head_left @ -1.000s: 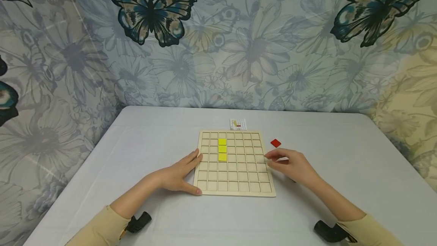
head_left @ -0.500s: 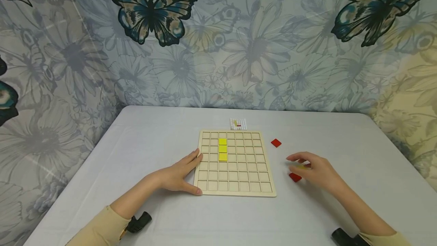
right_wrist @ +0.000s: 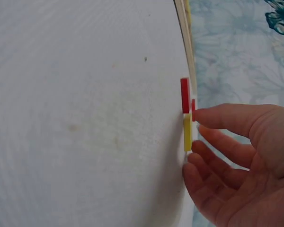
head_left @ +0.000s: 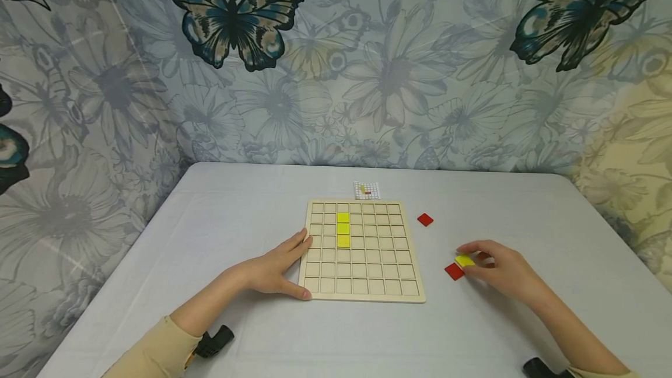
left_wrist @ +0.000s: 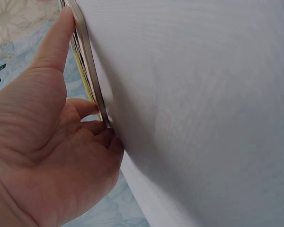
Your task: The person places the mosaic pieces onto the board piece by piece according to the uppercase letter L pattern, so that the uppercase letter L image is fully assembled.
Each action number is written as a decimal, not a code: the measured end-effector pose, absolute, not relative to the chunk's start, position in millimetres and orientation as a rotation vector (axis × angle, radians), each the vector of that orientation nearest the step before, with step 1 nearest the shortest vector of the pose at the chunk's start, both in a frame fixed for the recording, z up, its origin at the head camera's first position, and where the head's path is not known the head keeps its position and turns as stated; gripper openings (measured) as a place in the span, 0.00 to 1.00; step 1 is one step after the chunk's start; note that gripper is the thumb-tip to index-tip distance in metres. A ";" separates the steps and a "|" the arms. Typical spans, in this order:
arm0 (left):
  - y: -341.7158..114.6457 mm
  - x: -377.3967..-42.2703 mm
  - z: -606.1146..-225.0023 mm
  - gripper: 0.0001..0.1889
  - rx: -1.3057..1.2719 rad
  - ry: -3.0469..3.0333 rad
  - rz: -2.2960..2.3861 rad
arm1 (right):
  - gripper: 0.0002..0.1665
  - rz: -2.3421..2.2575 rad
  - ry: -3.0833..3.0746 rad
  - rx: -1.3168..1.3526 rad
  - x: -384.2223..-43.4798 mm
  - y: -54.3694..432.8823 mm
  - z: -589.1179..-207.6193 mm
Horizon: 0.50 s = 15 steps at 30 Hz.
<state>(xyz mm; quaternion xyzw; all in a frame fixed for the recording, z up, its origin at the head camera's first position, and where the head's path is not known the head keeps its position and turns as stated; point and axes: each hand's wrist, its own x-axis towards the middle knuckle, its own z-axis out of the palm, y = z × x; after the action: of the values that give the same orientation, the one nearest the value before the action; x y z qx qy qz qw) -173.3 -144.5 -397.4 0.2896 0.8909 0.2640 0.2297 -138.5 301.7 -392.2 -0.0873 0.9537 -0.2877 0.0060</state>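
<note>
A pale wooden grid board (head_left: 366, 287) lies flat on the white table, with a column of three yellow square tiles (head_left: 343, 229) in its cells. My left hand (head_left: 273, 270) rests against the board's left side, its thumb at the near left corner and its fingers spread along the edge. To the right of the board, my right hand (head_left: 501, 267) pinches a yellow tile (head_left: 464, 261) between thumb and fingers, low at the table. A red tile (head_left: 454, 272) lies beside that yellow one, and the right wrist view shows the yellow tile (right_wrist: 187, 133) level with it.
Another red tile (head_left: 425, 220) lies off the board's upper right. Behind the board is a small card (head_left: 366, 191) printed with a grid and coloured squares. The white table (head_left: 252, 191) ends at a butterfly-patterned wall covering (head_left: 325, 104).
My right hand has moved right, from the board's right edge to the yellow and red tiles. It now grips the yellow tile. The left hand and board have stayed put.
</note>
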 end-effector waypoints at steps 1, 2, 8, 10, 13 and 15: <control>-144.5 -173.0 -397.2 0.59 0.796 2.451 0.730 | 0.19 -0.894 2.986 -0.277 -138.5 302.2 -393.0; -144.6 -173.0 -397.1 0.59 0.795 2.452 0.729 | 0.19 -0.892 2.988 -0.281 -138.7 302.7 -393.5; -145.1 -173.2 -397.2 0.59 0.807 2.460 0.721 | 0.19 -0.919 2.976 -0.307 -141.1 302.7 -395.2; -145.1 -173.4 -397.6 0.59 0.812 2.460 0.720 | 0.19 -0.934 2.968 -0.318 -142.2 302.0 -395.6; -145.0 -173.5 -397.9 0.59 0.813 2.454 0.729 | 0.19 -0.951 2.961 -0.329 -143.7 301.7 -396.2; -144.9 -173.5 -398.1 0.59 0.807 2.451 0.733 | 0.19 -0.957 2.961 -0.332 -144.2 301.8 -396.7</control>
<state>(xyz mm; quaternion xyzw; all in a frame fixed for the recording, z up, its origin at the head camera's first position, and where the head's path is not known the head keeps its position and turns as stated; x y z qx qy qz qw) -173.5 -144.9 -398.1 0.2928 0.8898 0.2661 0.2276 -144.2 301.8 -396.7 -0.1062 0.9462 -0.3057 0.0062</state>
